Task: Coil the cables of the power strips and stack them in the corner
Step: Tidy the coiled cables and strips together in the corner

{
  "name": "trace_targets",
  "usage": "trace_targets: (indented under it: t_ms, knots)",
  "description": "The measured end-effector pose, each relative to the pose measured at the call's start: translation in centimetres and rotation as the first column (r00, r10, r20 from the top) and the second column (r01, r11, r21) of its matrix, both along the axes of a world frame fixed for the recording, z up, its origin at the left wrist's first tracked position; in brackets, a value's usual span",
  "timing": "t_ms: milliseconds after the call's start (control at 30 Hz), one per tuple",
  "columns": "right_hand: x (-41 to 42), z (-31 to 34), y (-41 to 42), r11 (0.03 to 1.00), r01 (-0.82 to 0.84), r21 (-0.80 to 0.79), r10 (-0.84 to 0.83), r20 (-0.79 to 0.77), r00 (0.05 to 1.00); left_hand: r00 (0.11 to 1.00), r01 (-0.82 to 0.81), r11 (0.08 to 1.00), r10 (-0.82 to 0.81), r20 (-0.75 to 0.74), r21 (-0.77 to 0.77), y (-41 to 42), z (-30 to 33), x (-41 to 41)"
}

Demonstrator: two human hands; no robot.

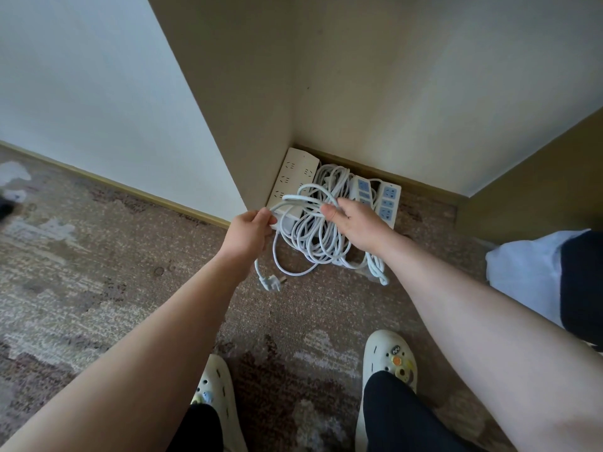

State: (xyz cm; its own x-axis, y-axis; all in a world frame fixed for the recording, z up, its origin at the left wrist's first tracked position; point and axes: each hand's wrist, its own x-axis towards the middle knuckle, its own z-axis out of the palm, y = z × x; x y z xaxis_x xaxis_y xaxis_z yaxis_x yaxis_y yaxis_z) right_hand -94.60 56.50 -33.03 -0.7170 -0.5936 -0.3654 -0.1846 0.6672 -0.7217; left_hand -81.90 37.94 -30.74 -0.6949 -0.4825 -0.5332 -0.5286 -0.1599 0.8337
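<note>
The site was a carpeted floor where two beige walls met in a corner, with a baseboard along the foot of each wall. A cream power strip lay against the left wall in that corner. Two narrower strips with blue sockets lay side by side just to its right. A loose bundle of white cable rested on and in front of these strips, partly coiled but untidy.

The left hand pinched a run of the cable between thumb and curled fingers, at the left edge of the bundle. From there the cable trailed down to a plug lying on the carpet. The right hand was over the bundle with its fingers curled around several loops. Both feet, in pale clogs, stood near the work.

Judgement: the coiling step was in hand and not finished, since the plug end was still uncoiled. The next move would call for gathering that trailing length into the loops held by the right hand, without spilling them, then setting the coil squarely on the strips.
</note>
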Motion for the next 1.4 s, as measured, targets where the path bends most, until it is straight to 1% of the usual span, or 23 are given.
trace_targets:
  t_ms: [67, 133, 200, 233, 267, 300, 333, 367, 400, 433, 467, 500, 567, 600, 633, 667, 767, 867, 1000, 1067, 1233, 1333, 1400]
  knots:
    - [-0.2, -0.4, 0.1, 0.999, 0.034, -0.005, -0.034, 0.0, 0.999, 1.0, -0.002, 0.998, 0.004, -0.03, 0.059, 0.3, 0.0, -0.1]
    - [-0.5, -0.6, 0.4, 0.995, 0.091, -0.035, -0.09, 0.007, 0.996, 0.997, 0.057, 0.996, -0.053, -0.062, 0.074, 0.4, -0.1, 0.1]
    - [-0.9, -0.6, 0.8, 0.979, 0.19, -0.073, -0.19, 0.012, 0.982, 0.977, 0.204, 0.979, -0.205, -0.052, -0.018, 0.2, -0.3, 0.9]
    - [-1.2, -0.5, 1.0, 0.964, 0.25, -0.092, -0.25, 0.005, 0.968, 0.948, 0.316, 0.944, -0.318, -0.013, -0.099, 0.1, -0.6, 1.5]
    - [-1.5, -0.4, 1.2, 0.949, 0.297, -0.107, -0.3, -0.011, 0.954, 0.897, 0.441, 0.876, -0.438, 0.06, -0.196, -0.1, -0.9, 2.2]
    - [-1.8, -0.3, 1.4, 0.937, 0.328, -0.116, -0.334, -0.03, 0.942, 0.828, 0.56, 0.772, -0.537, 0.164, -0.3, -0.3, -1.3, 2.9]
    - [-2.0, -0.2, 1.5, 0.93, 0.349, -0.119, -0.357, -0.048, 0.933, 0.761, 0.648, 0.656, -0.588, 0.275, -0.388, -0.7, -1.8, 3.5]
    - [-2.3, -0.1, 1.7, 0.922, 0.369, -0.112, -0.378, -0.068, 0.923, 0.724, 0.687, 0.575, -0.589, 0.359, -0.443, -1.1, -2.1, 4.1]
    - [-2.5, 0.0, 1.8, 0.915, 0.391, -0.099, -0.399, -0.089, 0.913, 0.727, 0.685, 0.556, -0.559, 0.399, -0.47, -1.5, -2.3, 4.4]
    - [-2.5, 0.1, 1.9, 0.911, 0.404, -0.082, -0.411, -0.112, 0.905, 0.756, 0.655, 0.582, -0.517, 0.402, -0.482, -1.9, -2.4, 4.6]
    - [-2.5, 0.1, 1.9, 0.916, 0.395, -0.068, -0.401, -0.135, 0.906, 0.8, 0.599, 0.643, -0.465, 0.378, -0.477, -2.0, -2.5, 4.4]
    - [-2.2, 0.0, 1.7, 0.93, 0.363, -0.055, -0.367, -0.155, 0.917, 0.854, 0.517, 0.727, -0.401, 0.331, -0.452, -1.9, -2.5, 3.9]
    - [-1.4, -0.1, 1.0, 0.958, 0.283, -0.036, -0.285, -0.159, 0.945, 0.949, 0.297, 0.905, -0.245, 0.198, -0.306, -0.7, -2.0, 2.4]
    - [-0.9, -0.2, 0.6, 0.965, 0.26, -0.039, -0.263, -0.128, 0.956, 0.976, 0.192, 0.96, -0.165, 0.141, -0.205, 0.3, -1.7, 1.6]
    - [-0.6, -0.3, 0.2, 0.966, 0.253, -0.049, -0.256, -0.081, 0.963, 0.989, 0.118, 0.984, -0.104, 0.109, -0.132, 1.3, -1.3, 0.9]
    - [-0.3, -0.5, -0.2, 0.965, 0.257, -0.062, -0.259, -0.033, 0.965, 0.992, 0.087, 0.99, -0.076, 0.099, -0.109, 2.2, -1.1, 0.2]
    - [0.4, -0.7, -1.1, 0.955, 0.282, -0.088, -0.277, 0.067, 0.959, 0.988, 0.136, 0.976, -0.121, 0.097, -0.171, 4.2, -1.1, -0.8]
    - [1.2, -1.0, -1.7, 0.948, 0.301, -0.107, -0.285, 0.139, 0.948, 0.989, 0.138, 0.974, -0.127, 0.071, -0.178, 5.7, -1.3, -1.5]
    - [1.9, -1.3, -2.0, 0.918, 0.363, -0.16, -0.304, 0.303, 0.903, 0.989, 0.138, 0.97, -0.125, 0.077, -0.202, 6.8, -1.6, -2.5]
    - [2.0, -1.4, -2.0, 0.899, 0.404, -0.171, -0.324, 0.362, 0.874, 0.99, 0.119, 0.977, -0.102, 0.101, -0.177, 7.0, -2.0, -2.9]
    - [2.1, -1.2, -1.9, 0.856, 0.475, -0.203, -0.353, 0.442, 0.825, 0.982, 0.106, 0.994, -0.103, 0.156, -0.012, 6.9, -2.8, -3.2]
    - [2.4, -1.2, -2.2, 0.84, 0.497, -0.218, -0.347, 0.488, 0.801, 0.989, 0.101, 0.995, -0.102, 0.108, 0.011, 7.1, -2.9, -3.3]
    - [2.6, -1.4, -2.3, 0.833, 0.503, -0.229, -0.338, 0.509, 0.791, 0.992, 0.103, 0.994, -0.101, 0.075, -0.03, 7.3, -2.9, -3.4]
